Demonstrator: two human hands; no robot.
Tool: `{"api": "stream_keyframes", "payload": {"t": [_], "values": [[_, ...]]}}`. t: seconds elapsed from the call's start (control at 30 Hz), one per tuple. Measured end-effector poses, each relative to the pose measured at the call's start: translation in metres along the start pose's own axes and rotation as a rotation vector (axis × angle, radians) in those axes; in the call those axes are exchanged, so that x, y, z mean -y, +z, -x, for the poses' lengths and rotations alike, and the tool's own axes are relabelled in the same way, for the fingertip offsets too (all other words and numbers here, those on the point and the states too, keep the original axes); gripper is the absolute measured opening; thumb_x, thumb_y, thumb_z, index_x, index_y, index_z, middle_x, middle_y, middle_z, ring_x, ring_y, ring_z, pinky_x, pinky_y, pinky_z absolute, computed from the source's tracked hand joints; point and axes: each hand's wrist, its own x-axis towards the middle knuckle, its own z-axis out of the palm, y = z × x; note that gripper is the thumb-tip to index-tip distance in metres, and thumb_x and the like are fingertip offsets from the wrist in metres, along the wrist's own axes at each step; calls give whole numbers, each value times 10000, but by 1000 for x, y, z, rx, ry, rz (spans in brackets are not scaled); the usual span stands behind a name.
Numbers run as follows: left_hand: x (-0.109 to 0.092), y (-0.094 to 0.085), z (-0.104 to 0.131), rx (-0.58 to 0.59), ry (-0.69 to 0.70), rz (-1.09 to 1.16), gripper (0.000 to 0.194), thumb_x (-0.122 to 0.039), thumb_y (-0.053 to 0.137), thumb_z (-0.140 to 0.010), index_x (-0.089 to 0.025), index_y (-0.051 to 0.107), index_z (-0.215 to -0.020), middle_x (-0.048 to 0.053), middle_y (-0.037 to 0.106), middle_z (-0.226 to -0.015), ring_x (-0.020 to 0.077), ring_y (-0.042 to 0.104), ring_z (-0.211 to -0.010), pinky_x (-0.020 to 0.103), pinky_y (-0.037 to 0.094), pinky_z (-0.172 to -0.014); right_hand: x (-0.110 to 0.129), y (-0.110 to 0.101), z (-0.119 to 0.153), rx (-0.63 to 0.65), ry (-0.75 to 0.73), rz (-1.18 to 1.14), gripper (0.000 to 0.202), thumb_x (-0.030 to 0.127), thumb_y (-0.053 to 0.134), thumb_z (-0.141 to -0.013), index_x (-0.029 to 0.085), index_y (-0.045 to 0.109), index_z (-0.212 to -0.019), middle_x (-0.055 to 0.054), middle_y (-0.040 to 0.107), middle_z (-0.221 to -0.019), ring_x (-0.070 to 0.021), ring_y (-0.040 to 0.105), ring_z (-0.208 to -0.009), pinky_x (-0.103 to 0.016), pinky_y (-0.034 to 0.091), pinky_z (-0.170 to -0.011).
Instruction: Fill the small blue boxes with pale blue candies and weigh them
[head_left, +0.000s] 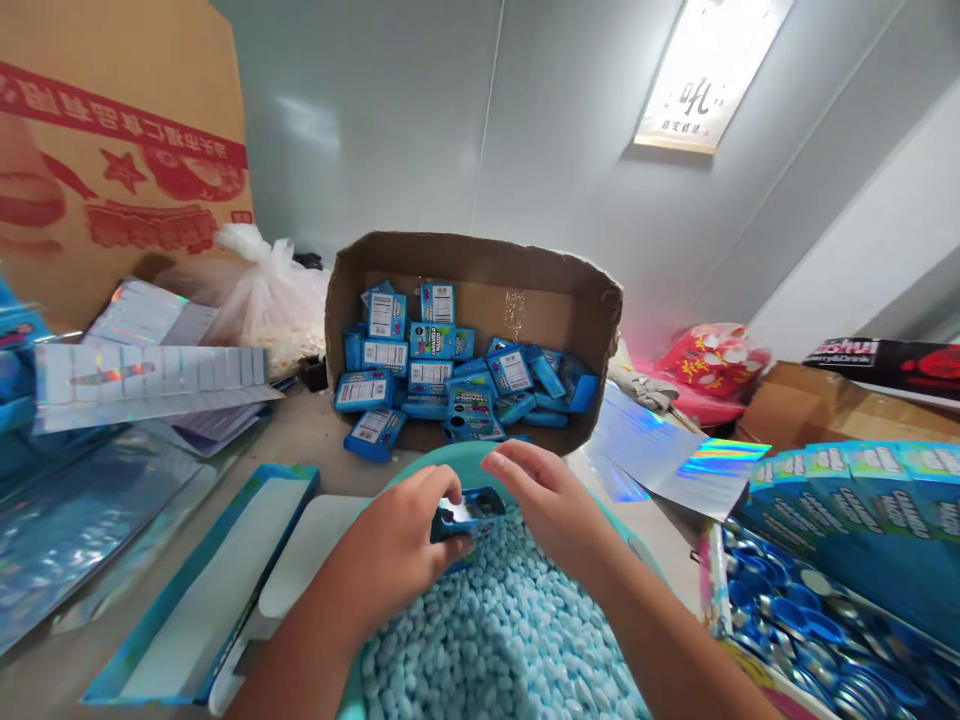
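Observation:
Over a teal tub (442,458) of pale blue oval candies (495,620), my left hand (409,525) grips a small blue box (472,512). A shiny patch and a dark round spot show on its upper face; my fingers cover part of it. My right hand (544,490) is just to the right of the box, apart from it, fingers stretched out and nothing visible in them. Behind the tub, a brown carton (559,290) lies with its opening toward me, holding many similar blue boxes (431,375).
To the left are a long blue-edged tray (217,580), silvery printed sheets (150,385) and a knotted clear bag (255,290). On the right stands a bin of blue-and-silver metal pieces (810,620) beside blue display cards (862,500). A grey wall (390,130) rises behind.

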Motion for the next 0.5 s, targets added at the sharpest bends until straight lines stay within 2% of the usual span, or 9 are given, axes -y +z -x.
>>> {"api": "stream_keyframes", "payload": {"t": [0.1, 0.17, 0.23, 0.3, 0.4, 0.47, 0.5], "values": [[1, 2, 0, -27, 29, 34, 346, -211, 685, -826, -303, 579, -1141, -3, 646, -1164, 234, 619, -1042, 328, 467, -813, -8, -8, -4, 27, -5, 139, 234, 409, 628, -898, 234, 718, -771, 4, 650, -727, -190, 540, -700, -287, 365, -629], [2, 4, -1, -100, 42, 54, 454, -197, 655, -846, -345, 540, -1260, -1, 616, -1283, 233, 622, -1090, 311, 497, -779, -16, -9, -8, 16, 14, 142, 250, 421, 604, -915, 237, 713, -785, 8, 647, -724, -189, 540, -694, -279, 356, -617], [1, 4, 0, -260, 46, 51, 491, -246, 649, -876, -351, 487, -1328, 18, 590, -1341, 243, 618, -1126, 305, 521, -750, -24, -6, -12, -12, 23, 88, 275, 442, 560, -939, 242, 712, -828, 7, 661, -758, -194, 557, -719, -275, 362, -619], [0, 0, 2, -493, 53, 10, 470, -314, 662, -895, -313, 471, -1325, 51, 585, -1334, 258, 599, -1168, 341, 533, -846, -30, -2, -14, -6, 22, 57, 286, 450, 539, -946, 245, 719, -862, -3, 680, -793, -205, 575, -743, -285, 379, -633], [1, -20, 12, -813, 62, -82, 383, -345, 676, -901, -263, 508, -1234, 67, 599, -1233, 257, 598, -1142, 399, 499, -962, -32, 4, -9, 78, 1, 150, 254, 432, 588, -912, 240, 741, -844, -37, 703, -817, -233, 594, -764, -329, 399, -676], [6, -40, 22, -931, 37, -100, 284, -354, 674, -906, -247, 547, -1137, 57, 602, -1167, 245, 609, -1100, 391, 503, -943, -30, 7, -1, 184, -11, 207, 201, 416, 674, -843, 241, 772, -856, -75, 727, -880, -267, 623, -803, -364, 410, -709], [12, -50, 28, -944, 13, -84, 244, -363, 672, -908, -239, 558, -1084, 55, 601, -1153, 243, 611, -1100, 386, 506, -940, -29, 9, 4, 262, -2, 219, 188, 407, 724, -792, 252, 788, -878, -89, 737, -925, -283, 639, -819, -377, 417, -717]]}}
